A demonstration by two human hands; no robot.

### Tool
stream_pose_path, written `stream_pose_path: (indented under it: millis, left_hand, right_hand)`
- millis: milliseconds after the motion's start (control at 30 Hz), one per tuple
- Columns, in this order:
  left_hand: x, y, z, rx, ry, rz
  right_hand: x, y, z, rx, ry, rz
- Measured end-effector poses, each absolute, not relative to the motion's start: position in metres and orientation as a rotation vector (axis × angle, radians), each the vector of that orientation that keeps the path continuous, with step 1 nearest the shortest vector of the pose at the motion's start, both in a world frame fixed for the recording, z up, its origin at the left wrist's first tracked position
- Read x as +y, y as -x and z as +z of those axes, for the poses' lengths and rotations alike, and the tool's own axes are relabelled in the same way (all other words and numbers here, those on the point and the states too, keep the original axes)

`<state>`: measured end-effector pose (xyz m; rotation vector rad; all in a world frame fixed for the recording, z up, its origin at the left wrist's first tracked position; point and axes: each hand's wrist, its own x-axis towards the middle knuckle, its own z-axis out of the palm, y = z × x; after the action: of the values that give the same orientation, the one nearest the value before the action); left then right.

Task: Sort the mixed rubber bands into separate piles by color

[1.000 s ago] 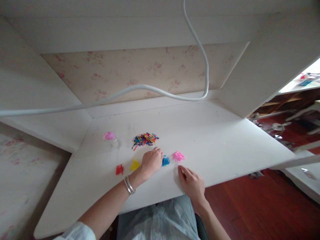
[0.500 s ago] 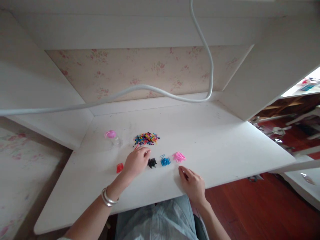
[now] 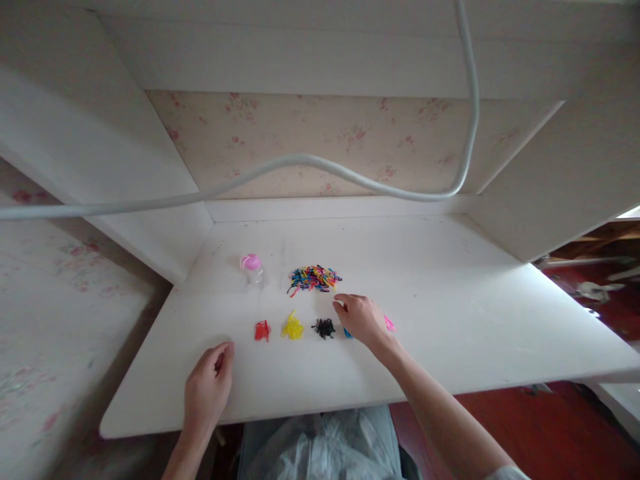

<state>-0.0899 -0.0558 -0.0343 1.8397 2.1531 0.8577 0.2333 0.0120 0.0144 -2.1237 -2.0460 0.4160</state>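
Observation:
Small rubber bands lie on the white table in a mixed multicoloured pile (image 3: 315,278). Nearer me a row runs from red bands (image 3: 262,331) through yellow bands (image 3: 293,327) and black bands (image 3: 325,328) to blue bands (image 3: 348,333) and pink bands (image 3: 389,323). My right hand (image 3: 364,321) hovers over the blue ones, partly hiding blue and pink. Its thumb and forefinger point at the mixed pile's right end, slightly apart, with nothing visible between them. Left of the red bands, my left hand (image 3: 209,385) rests closed near the front edge; anything inside its curled fingers is hidden.
A clear container with a pink lid (image 3: 251,262) lies left of the mixed pile. A thick white cable (image 3: 310,161) hangs across the view above the table (image 3: 450,300). White side panels (image 3: 560,193) and a flowered back wall enclose the table.
My left hand has drawn back from beside the mixed pile to the front left, uncovering the yellow bands. My right hand has moved forward from the front edge toward the mixed pile. The view has shifted.

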Motion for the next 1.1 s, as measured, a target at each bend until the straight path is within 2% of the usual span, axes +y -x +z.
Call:
stream_pose_path:
  millis: [233,733,1100]
  left_hand:
    - [-0.055,0.093,-0.046,2.056,-1.929,0.98]
    - [-0.051,0.093,-0.043,2.067,-1.833,0.926]
    - [-0.054,0.091,-0.043,2.066,-1.918,0.897]
  right_hand:
    - [0.051,-0.213,0.003,-2.127,2.262,0.396]
    - [0.051,-0.223,-0.005,-2.009,2.228,0.399]
    - [0.0,-0.277,0.006,-1.671,2.097,0.397]
